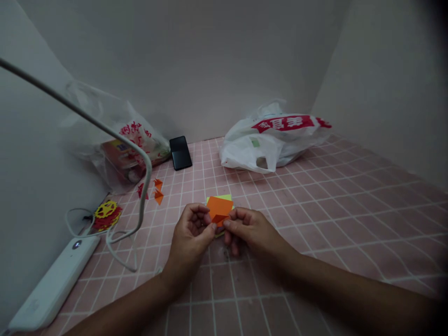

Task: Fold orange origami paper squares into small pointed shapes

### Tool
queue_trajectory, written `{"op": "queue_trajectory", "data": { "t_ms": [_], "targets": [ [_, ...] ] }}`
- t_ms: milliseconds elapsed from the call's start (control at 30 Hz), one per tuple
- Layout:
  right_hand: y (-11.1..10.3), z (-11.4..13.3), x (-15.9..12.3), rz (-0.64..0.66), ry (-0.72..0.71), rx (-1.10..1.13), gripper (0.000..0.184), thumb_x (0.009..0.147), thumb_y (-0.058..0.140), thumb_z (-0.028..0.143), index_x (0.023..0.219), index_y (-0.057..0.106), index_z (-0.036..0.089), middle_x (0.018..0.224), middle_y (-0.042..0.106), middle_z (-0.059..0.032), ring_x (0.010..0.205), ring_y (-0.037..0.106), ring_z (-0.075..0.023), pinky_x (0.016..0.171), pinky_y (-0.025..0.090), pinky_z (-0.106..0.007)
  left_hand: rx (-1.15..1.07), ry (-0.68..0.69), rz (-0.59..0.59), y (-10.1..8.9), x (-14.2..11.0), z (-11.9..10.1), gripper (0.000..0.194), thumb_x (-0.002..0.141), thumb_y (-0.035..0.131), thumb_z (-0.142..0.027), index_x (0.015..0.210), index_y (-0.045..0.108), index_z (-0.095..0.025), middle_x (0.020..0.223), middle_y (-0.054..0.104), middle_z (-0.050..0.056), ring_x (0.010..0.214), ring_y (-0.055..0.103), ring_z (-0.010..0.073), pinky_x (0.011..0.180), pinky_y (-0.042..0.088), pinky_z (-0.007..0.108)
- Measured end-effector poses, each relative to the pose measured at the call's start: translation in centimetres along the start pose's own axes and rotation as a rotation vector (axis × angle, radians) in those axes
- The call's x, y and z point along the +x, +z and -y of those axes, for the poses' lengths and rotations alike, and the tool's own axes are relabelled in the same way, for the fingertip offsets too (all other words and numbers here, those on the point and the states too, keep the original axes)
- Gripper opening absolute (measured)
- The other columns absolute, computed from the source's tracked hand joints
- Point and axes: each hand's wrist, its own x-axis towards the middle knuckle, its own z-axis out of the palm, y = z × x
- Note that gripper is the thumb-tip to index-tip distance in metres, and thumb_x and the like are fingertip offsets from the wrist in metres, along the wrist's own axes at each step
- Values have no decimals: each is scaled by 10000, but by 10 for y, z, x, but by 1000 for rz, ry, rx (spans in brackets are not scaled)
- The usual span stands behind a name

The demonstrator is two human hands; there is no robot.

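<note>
At left of centre, small orange folded papers (158,192) lie on the tiled tabletop (336,205). In the lower centre, the left hand's fingers (212,227) and the right hand's fingers (229,224) pinch the lower part of an orange paper (220,206), its top edge free above them. Bare tiles spread toward the right.
</note>
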Motion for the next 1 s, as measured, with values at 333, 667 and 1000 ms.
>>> {"op": "queue_trajectory", "data": {
  "t_ms": [333,667,1000],
  "targets": [
    [1,-1,2,2,37,-31,154,844,603,256,726,546,175,534,631,24,358,537,-78,372,351,-185,1,-19,14,-1,2,5,304,694,736,-193,932,547,-189,801,537,-20,741,535,129,684,447,256],
    [2,-3,2,21,24,-25,182,835,646,283,729,533,188,549,632,29,375,548,-76,392,395,-186,-44,-44,-4,-2,3,4,329,674,763,-198,932,557,-191,778,530,-29,718,531,118,660,454,237],
    [1,-4,1,32,4,-6,190,817,658,291,720,530,191,543,632,32,379,546,-79,396,385,-189,-67,-59,17,-1,1,5,335,673,770,-201,934,560,-196,789,540,-25,720,545,120,671,473,246]
  ]
}}
